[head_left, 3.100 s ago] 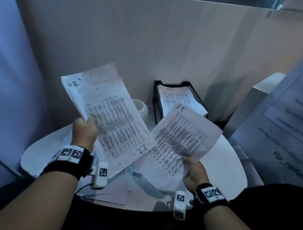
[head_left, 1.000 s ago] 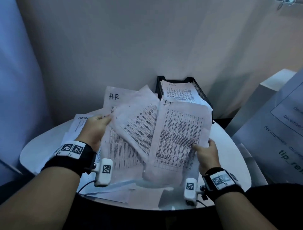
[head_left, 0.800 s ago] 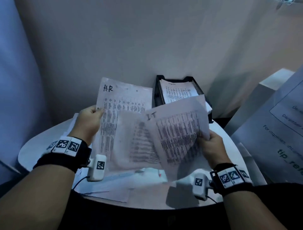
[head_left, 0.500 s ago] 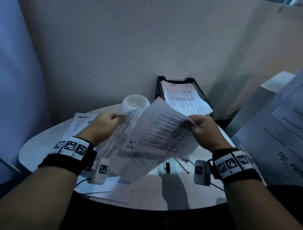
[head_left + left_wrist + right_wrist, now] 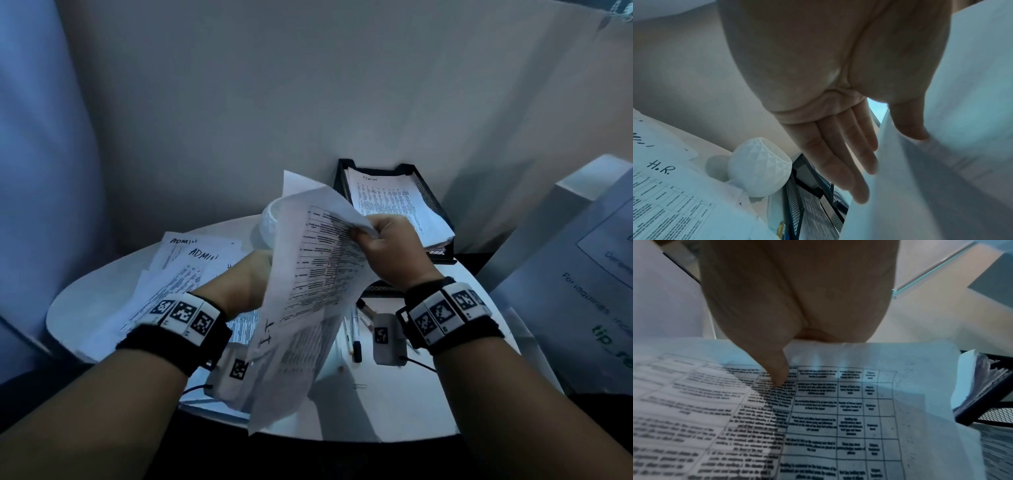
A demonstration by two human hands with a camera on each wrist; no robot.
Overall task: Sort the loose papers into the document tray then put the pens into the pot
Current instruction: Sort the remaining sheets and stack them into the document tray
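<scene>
My right hand (image 5: 361, 234) pinches the top corner of a bundle of printed sheets marked "I.T" (image 5: 315, 274), which hangs on edge above the table; its thumb (image 5: 778, 371) presses on the printed face (image 5: 818, 410). Behind the bundle is my left hand (image 5: 248, 277), with fingers (image 5: 840, 155) straight against the back of the sheets (image 5: 931, 178) and the thumb on the near side. The black mesh document tray (image 5: 430, 192) stands at the back with an "ADMIN" stack (image 5: 387, 202). The white faceted pot (image 5: 760, 167) sits left of it. Pens (image 5: 352, 330) lie on the table under my right wrist.
Loose "ADMIN" and "H.R." sheets (image 5: 178, 274) are spread over the left of the round white table (image 5: 394, 407). A paper clip (image 5: 359, 386) lies near the front. A large printed board (image 5: 582, 291) and a white box (image 5: 589, 181) stand at the right; a wall is close behind.
The sheets, fanned between both hands a second ago, now hang as one bundle from my right hand. My left hand has loosened its grip and dropped lower behind them. The pens came into view.
</scene>
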